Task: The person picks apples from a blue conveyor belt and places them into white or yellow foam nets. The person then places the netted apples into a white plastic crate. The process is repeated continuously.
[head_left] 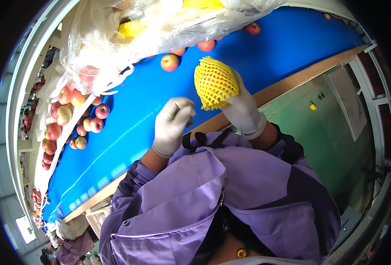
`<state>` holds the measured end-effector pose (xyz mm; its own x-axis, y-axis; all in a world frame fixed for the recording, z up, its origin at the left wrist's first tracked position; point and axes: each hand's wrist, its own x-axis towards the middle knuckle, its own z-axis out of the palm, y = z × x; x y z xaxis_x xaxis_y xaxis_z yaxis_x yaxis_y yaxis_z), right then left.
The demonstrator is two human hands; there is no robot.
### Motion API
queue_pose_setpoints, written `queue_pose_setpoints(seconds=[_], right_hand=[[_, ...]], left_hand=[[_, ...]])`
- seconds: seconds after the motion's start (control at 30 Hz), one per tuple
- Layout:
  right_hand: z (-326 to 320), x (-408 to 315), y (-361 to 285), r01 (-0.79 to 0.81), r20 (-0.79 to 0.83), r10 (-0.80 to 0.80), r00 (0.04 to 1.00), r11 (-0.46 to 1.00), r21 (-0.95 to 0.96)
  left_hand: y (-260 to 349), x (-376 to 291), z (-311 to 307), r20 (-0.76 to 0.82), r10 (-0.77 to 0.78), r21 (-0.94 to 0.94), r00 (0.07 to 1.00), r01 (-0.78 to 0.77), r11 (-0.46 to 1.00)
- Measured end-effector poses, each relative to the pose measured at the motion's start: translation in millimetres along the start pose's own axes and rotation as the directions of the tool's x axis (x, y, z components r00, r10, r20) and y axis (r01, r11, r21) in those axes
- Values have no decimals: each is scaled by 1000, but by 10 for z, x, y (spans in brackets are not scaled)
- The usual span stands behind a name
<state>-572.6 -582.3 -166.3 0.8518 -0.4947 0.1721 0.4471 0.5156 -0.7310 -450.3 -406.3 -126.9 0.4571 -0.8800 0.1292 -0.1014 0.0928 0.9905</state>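
Note:
My right hand (243, 111), in a white glove, holds an apple wrapped in a yellow foam fruit net (215, 82) above the blue conveyor belt (142, 102). Red skin shows through the mesh, and the net's lower edge hangs loose. To the left of it, apart from the net, my gloved left hand (174, 122) has its fingers curled in, with nothing visible in them. A loose apple (169, 62) lies on the belt beyond both hands.
Clear plastic bags (99, 36) with yellow foam nets (131, 29) cover the belt's far side. More apples (96, 119) lie to the left, along a white rail (73, 129). A wooden edge (308, 71) borders the belt's near side. Another person (74, 246) is at lower left.

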Motion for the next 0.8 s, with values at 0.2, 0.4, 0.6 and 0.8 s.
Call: queue_pose_setpoints(seconds=[0.2,0.4,0.6,0.8], right_hand=[[114,-92,16,151,267,-4,964,833,-532],[-17,-86,140,-367,292,302,908,908,202],[-268,-94,97,-353,202,322,925,925,141],[-318,-173,83,-328,229,271,935,908,262]], left_hand=[[-182,182,-15,2,-53,-390,999,49,920],[-96,151,-17,29,49,20,998,-49,999],[381,897,-745,165,238,627,957,-288,724],[364,2683,-2445,-166,129,984,978,173,-40]])
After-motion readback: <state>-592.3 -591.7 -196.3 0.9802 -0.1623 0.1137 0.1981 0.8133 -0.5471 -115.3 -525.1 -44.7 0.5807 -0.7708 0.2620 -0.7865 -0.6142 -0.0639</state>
